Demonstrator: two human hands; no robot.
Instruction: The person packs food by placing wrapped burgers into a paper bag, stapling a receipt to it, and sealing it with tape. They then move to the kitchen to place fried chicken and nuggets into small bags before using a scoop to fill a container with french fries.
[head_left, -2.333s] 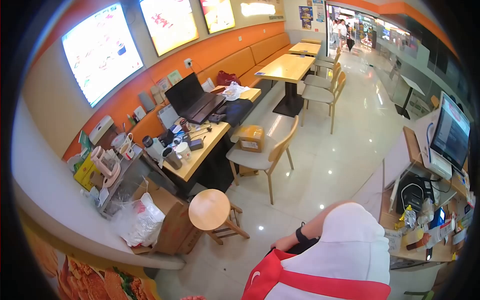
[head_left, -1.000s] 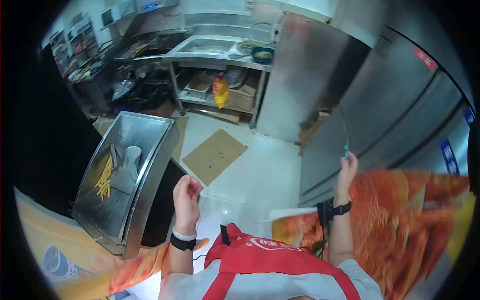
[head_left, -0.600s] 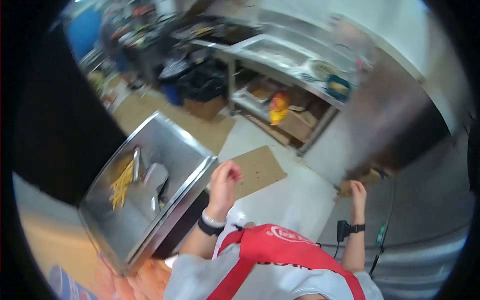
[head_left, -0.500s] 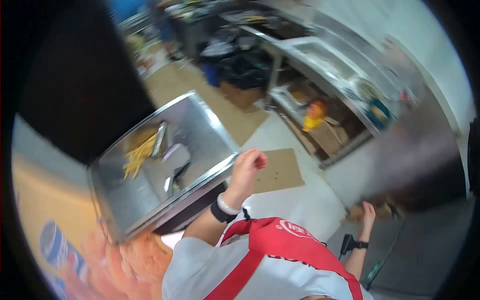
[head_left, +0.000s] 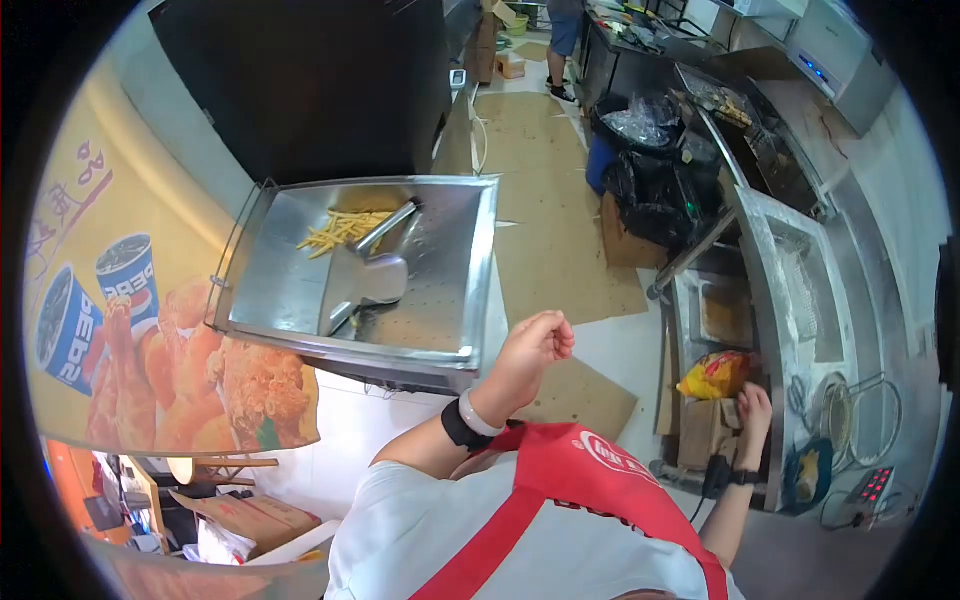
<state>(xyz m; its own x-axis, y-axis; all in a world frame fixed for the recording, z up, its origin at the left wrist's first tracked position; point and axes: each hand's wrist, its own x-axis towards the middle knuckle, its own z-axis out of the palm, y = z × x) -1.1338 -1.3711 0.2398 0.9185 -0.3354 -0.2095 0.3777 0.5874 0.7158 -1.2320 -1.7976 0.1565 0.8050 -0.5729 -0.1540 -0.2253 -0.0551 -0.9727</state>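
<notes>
My left hand [head_left: 538,345] is raised in front of my body, fingers curled in, with nothing showing in it. It is just right of the front corner of a stainless steel fry station [head_left: 484,255]. Inside that station lie some French fries [head_left: 345,232] and a metal scoop [head_left: 385,281], whose handle points up and right. My right hand [head_left: 756,408] reaches down on the right, fingers loosely apart, close beside a yellow and red bag [head_left: 716,376] on a low shelf. A piece of cardboard [head_left: 700,435] is just left of that hand.
A metal counter [head_left: 755,215] with fryer basins runs along the right, with wire strainers [head_left: 845,415] at its near end. Black garbage bags [head_left: 655,195] stand beyond it. Cardboard [head_left: 545,200] covers the aisle floor. A person [head_left: 563,45] stands far back.
My view has turned rightward and steadied. The right hand has come up beside the yellow and red bag; the left hand stays raised with its fingers curled.
</notes>
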